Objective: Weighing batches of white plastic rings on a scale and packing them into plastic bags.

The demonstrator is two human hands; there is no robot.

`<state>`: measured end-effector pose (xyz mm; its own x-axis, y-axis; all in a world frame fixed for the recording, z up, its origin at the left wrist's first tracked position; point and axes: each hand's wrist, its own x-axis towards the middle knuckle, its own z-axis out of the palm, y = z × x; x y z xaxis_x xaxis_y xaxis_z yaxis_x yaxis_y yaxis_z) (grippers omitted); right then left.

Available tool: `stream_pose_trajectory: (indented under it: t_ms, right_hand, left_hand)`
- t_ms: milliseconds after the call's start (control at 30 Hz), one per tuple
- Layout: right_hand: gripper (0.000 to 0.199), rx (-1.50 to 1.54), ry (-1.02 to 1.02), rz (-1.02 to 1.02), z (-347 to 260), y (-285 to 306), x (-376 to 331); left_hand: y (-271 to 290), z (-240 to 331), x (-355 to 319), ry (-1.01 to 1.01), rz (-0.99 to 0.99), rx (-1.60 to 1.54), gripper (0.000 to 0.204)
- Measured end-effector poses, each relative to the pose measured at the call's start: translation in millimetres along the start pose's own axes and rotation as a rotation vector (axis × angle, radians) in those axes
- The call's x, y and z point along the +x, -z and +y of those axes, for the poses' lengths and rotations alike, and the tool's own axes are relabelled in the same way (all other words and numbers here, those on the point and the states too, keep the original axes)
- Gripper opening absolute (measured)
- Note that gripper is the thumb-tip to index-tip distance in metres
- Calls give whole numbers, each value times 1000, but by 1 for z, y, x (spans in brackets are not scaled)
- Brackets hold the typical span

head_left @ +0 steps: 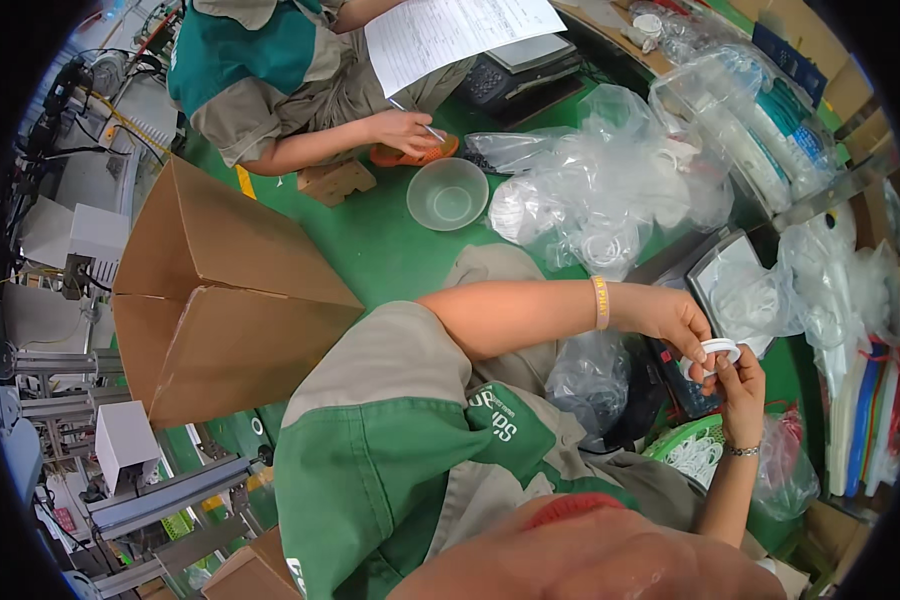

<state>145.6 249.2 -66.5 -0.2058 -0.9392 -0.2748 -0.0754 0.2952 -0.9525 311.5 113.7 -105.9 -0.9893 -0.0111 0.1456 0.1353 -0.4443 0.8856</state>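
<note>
Both my hands meet at the right of the view around a small white plastic ring (722, 346). My left hand (675, 322), with a pale band at its wrist, pinches the ring's left side between thumb and fingers. On the other side, the fingers of my right hand (738, 388) close on the same ring; a metal bracelet circles that wrist. Just beyond the hands, a transparent bag of white parts (752, 300) rests on a dark device with a pale top. Below them stands a green basket (660, 446) with thin white pieces inside.
An open cardboard box (240, 335) stands at left. Ahead are a transparent bowl (425, 205) and large plastic bags (595, 190) of white parts. A seated co-worker (260, 90) holds a paper sheet (450, 35) and a pen. Coloured folders (860, 420) stand at far right.
</note>
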Motion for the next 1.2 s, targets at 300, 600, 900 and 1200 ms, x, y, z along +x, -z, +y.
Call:
stream_pose_trajectory:
  t_ms: [300, 600, 900, 1200]
  right_hand:
    - [15, 86, 46, -40, 7, -2, 3]
    - [11, 77, 26, 13, 6, -5, 7]
    - [7, 40, 112, 85, 0, 14, -3]
    - [11, 46, 102, 112, 6, 16, 4]
  left_hand:
    - [-1, 0, -3, 10, 62, 19, 20]
    - [3, 1, -4, -20, 28, -48, 22]
    - [158, 97, -70, -235, 1026, 996, 56]
    - [245, 133, -209, 563, 1638, 1416, 80]
